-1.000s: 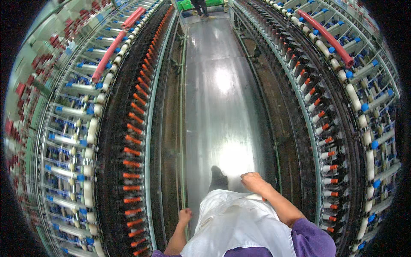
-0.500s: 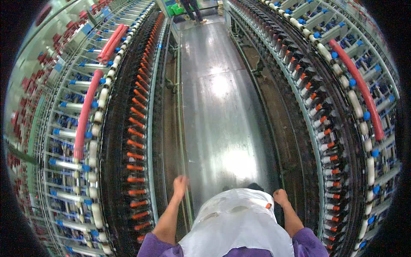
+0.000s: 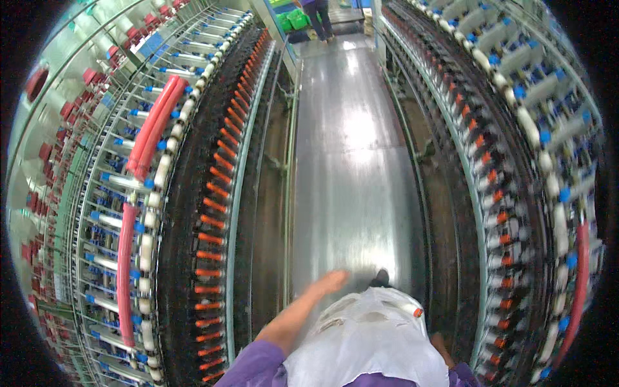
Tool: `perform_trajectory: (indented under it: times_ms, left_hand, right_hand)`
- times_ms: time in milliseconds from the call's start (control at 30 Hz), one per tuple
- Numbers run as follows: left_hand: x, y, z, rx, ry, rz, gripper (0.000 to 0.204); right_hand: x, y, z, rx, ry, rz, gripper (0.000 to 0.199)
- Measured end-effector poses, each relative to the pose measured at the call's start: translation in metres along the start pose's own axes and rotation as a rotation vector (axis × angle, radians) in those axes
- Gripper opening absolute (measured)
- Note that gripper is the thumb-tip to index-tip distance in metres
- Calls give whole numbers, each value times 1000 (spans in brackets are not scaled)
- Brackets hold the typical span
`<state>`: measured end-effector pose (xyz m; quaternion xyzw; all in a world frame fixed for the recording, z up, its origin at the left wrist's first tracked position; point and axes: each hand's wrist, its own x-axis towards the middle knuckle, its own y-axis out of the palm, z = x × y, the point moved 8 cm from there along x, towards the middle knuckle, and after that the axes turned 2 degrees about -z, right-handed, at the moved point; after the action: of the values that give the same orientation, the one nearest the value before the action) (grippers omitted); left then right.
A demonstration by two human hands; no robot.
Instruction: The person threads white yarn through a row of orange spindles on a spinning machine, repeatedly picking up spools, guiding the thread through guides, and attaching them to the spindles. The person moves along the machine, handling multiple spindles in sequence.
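Observation:
My left hand (image 3: 334,281) swings in front of me over the metal walkway, touching nothing; its fingers are smeared by motion. Down at my right side, my right hand (image 3: 442,347) is mostly hidden beside the white apron (image 3: 367,335), so its fingers do not show. A small white bobbin with an orange end (image 3: 412,311) sticks out at the apron's front right. The tip of my dark shoe (image 3: 382,278) shows ahead of the apron.
Spinning frames with rows of orange-tipped spindles (image 3: 209,255) line both sides. Long pink rollers lie on the left frame (image 3: 126,277), and a red one on the right frame (image 3: 580,284). The shiny walkway (image 3: 351,193) leads to a standing person (image 3: 317,16) and green bags (image 3: 298,19).
I have moved forward along the aisle; the frames and rollers slide nearer. My left hand has swung inward across my front, and my right hand has dropped back beside the apron.

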<state>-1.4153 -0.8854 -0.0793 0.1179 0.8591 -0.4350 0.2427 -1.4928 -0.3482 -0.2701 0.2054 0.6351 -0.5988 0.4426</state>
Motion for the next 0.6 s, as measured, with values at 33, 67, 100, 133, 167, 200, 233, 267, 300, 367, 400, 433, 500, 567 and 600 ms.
perform_trajectory:
  times_ms: [33, 67, 100, 133, 167, 200, 233, 267, 300, 367, 400, 433, 500, 567, 600]
  left_hand:
    - [-1, -18, 15, -81, -58, -118, 33]
    - [-9, -32, 31, -145, -101, -233, 33]
    - [-10, -39, 59, -273, -269, -215, 34]
    - [-17, -49, 82, -374, -407, -234, 34]
    - [-28, -68, 98, -491, -429, -444, 32]
    - [-39, -86, 117, -597, -482, -647, 30]
    - [-48, -98, 138, -633, -554, -728, 36]
    - [-50, -106, 156, -667, -611, -749, 35]
    - [-54, -115, 176, -701, -676, -770, 35]
    - [-51, -151, 213, -677, -700, -905, 34]
    - [-45, -174, 233, -648, -710, -967, 33]
    - [-39, -205, 248, -577, -683, -1054, 30]
    - [-16, -265, 286, -547, -687, -1159, 27]
    - [13, -345, 316, -424, -673, -1212, 26]
    - [29, -389, 329, -426, -641, -1218, 26]
  right_hand:
    - [29, -60, 28, -22, -50, -57, 22]
    - [59, -119, 57, -41, -103, -130, 22]
    - [89, -190, 91, -54, -143, -290, 23]
    - [116, -250, 123, 44, -160, -300, 23]
    - [135, -323, 156, 337, -114, -601, 28]
    - [154, -380, 208, 373, -287, -644, 27]
    - [171, -434, 266, 392, -460, -637, 26]
    - [185, -482, 325, 309, -537, -669, 23]
    - [198, -520, 377, 287, -506, -688, 24]
    - [207, -582, 498, 303, -663, -688, 20]
    - [207, -600, 551, 326, -720, -650, 20]
    - [204, -616, 605, 360, -832, -615, 21]
    - [194, -628, 696, 219, -1025, -592, 24]
    - [187, -627, 755, 20, -1208, -531, 8]
    - [189, -627, 777, -69, -1254, -482, 7]
